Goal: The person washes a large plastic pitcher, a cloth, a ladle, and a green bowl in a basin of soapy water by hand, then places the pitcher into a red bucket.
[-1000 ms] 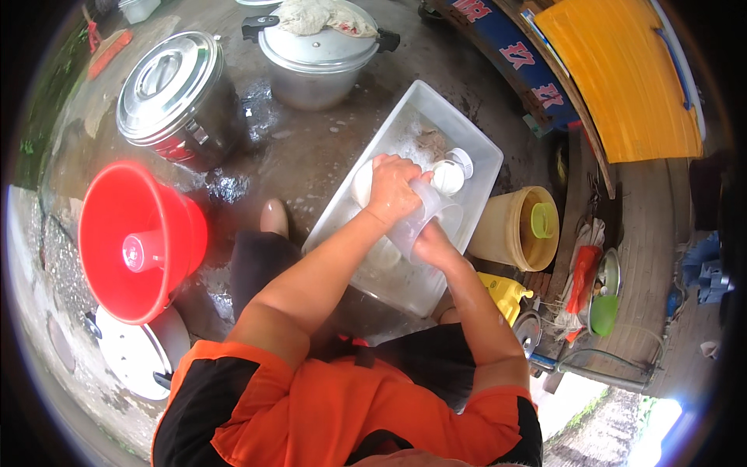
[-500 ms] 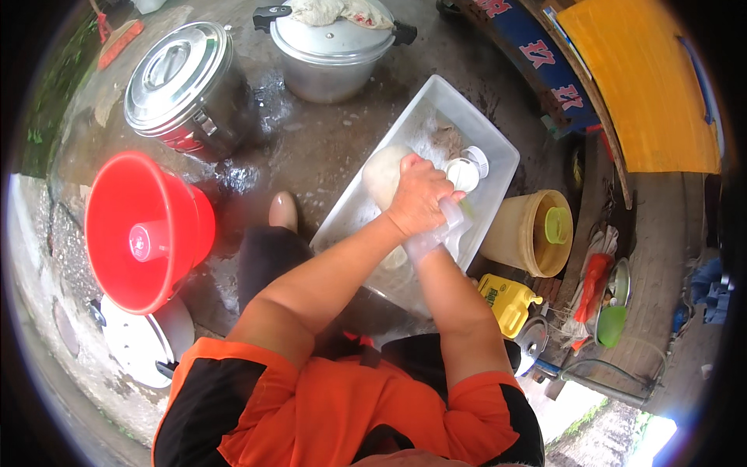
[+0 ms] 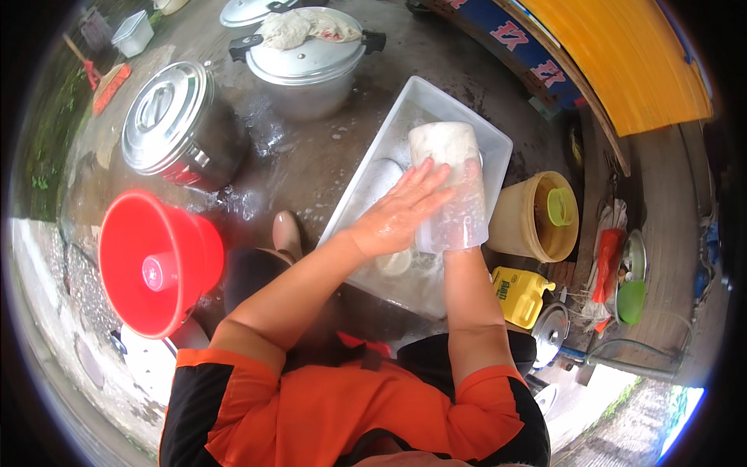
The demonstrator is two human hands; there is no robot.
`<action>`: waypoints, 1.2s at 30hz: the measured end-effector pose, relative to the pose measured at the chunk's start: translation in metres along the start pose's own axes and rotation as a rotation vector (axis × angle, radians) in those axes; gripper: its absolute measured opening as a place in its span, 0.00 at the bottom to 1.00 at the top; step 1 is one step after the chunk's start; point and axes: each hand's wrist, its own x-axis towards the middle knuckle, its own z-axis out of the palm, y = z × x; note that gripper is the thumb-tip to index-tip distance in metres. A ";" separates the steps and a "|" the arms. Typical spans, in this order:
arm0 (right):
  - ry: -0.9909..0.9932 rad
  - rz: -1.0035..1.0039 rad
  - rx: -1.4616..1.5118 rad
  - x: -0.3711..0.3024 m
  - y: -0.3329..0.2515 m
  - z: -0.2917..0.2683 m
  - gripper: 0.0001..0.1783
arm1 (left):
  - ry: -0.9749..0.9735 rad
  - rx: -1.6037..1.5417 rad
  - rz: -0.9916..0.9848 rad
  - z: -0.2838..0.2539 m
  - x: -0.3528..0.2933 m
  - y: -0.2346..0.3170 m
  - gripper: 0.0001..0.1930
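A clear plastic jar [image 3: 459, 214] lies tilted over a pale rectangular tub [image 3: 366, 167], its opening toward me. Whitish, crumpled material, perhaps a cloth [image 3: 445, 142], shows at its far end; I cannot tell whether it is inside or around the jar. My left hand [image 3: 408, 202] lies on the jar's left side, fingers stretched and slightly spread. My right forearm reaches the jar's opening, and my right hand is hidden inside or behind it. Shallow water, a round pale item [image 3: 381, 180] and a smaller whitish round item [image 3: 394, 263] are in the tub.
A red basin [image 3: 117, 265] and a lidded steel bucket [image 3: 175, 128] stand left. A large pot [image 3: 303, 82] with cloth on its lid stands beyond the tub. Right are a beige bucket [image 3: 517, 218], a yellow jug [image 3: 520, 296] and an orange-yellow panel [image 3: 622, 62].
The jar has turned so its far end points away from me. My left hand has loosened from a grip near its handle and now lies flat on its side. The view has shifted slightly.
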 end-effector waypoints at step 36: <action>0.117 0.430 -0.715 -0.049 0.097 -0.258 0.27 | 0.486 -1.084 -1.015 0.047 0.042 -0.053 0.36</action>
